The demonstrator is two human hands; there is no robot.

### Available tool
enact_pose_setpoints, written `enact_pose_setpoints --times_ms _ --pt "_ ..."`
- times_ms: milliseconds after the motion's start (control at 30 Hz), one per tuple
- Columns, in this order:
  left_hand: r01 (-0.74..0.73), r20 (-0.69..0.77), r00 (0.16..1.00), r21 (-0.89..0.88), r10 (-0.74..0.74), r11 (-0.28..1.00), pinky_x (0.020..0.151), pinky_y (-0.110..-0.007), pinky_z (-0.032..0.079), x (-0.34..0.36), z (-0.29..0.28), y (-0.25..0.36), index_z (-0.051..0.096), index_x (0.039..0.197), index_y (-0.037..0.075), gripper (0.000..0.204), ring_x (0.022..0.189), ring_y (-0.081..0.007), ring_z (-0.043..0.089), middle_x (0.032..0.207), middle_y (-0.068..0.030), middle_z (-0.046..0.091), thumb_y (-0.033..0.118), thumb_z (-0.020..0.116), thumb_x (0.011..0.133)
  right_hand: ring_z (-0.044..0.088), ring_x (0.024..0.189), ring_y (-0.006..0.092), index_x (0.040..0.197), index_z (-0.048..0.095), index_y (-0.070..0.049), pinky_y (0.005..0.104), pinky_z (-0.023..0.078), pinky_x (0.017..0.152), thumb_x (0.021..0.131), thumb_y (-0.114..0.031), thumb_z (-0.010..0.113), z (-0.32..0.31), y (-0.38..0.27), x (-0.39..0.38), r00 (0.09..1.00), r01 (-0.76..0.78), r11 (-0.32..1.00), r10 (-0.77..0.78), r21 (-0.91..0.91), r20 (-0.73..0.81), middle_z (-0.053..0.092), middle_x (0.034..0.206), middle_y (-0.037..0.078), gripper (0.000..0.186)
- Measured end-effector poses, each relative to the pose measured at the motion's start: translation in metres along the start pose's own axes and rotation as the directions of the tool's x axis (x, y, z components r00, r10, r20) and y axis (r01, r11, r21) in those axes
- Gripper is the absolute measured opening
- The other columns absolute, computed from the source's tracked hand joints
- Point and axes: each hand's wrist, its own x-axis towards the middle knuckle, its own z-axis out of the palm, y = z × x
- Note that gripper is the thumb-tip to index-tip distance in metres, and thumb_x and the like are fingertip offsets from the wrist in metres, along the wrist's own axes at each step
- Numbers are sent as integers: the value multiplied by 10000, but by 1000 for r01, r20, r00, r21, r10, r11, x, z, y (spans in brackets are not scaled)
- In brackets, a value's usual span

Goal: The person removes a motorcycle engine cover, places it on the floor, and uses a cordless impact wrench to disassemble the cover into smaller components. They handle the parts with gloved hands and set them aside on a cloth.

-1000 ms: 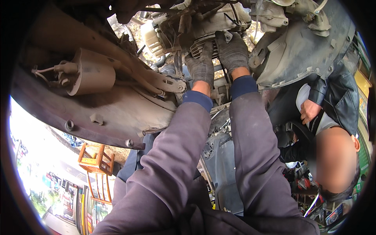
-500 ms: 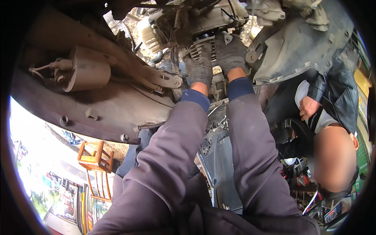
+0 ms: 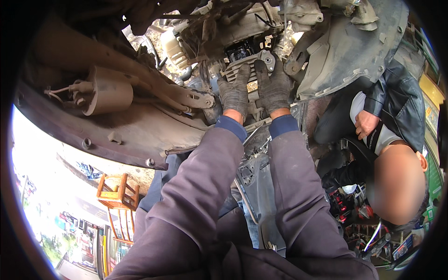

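Left hand (image 3: 234, 93), right hand (image 3: 274, 91), both gloved, gripping ribbed metal part (image 3: 252, 66) from either side, thumbs over ribs. Part just near of dark opening (image 3: 240, 50), engine underside (image 3: 242, 29). Wooden stool (image 3: 117, 197) near left.

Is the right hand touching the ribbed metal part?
Touching: in the head view, the right hand has its gloved thumb laid across the ribbed metal part.

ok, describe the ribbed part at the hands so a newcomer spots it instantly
Find the vehicle's underbody across the top, then follow the grey sleeves up to the gloved left hand and right hand. The ribbed metal part lies under both thumbs, just below a dark opening in the picture. Parallel ribs and a round eyelet toward its right end distinguish it from the smoother casing above.
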Motion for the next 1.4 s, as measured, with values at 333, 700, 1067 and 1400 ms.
enact_pose_setpoints --times_ms 333,700,1067,1400 --pt "58 -24 998 160 -55 985 971 -315 404 8 3 2 462 1331 -18 785 1086 -225 519 1236 -161 558 379 825 759 588 1064 389 1265 517 -5 442 442 925 886 -406 657 -5 12 0 1000 -3 989 1 146 15 619 1120 243 569" --pt "185 196 950 276 -244 943 906 -384 469 -29 -19 -6 441 1287 -31 756 987 -219 593 1157 -130 604 408 787 778 588 1018 327 1216 524 25 419 453 918 894 -315 651 -27 37 -49 998 -24 988 32 155 -52 605 1090 210 485" --pt "229 168 945 277 -281 933 876 -309 466 -69 -29 -17 452 1230 -82 778 1002 -203 570 1132 -146 605 407 817 747 585 1021 220 1224 513 54 339 476 891 855 -216 731 -44 56 -86 994 -61 879 95 472 -49 592 1138 159 507" --pt "331 237 907 111 -349 937 886 -309 490 -87 -32 -40 452 1241 -13 497 991 -183 596 1159 -103 611 265 682 899 649 835 372 1010 620 5 420 513 749 739 -293 794 -48 45 -84 976 -183 971 198 151 -93 663 887 174 439"
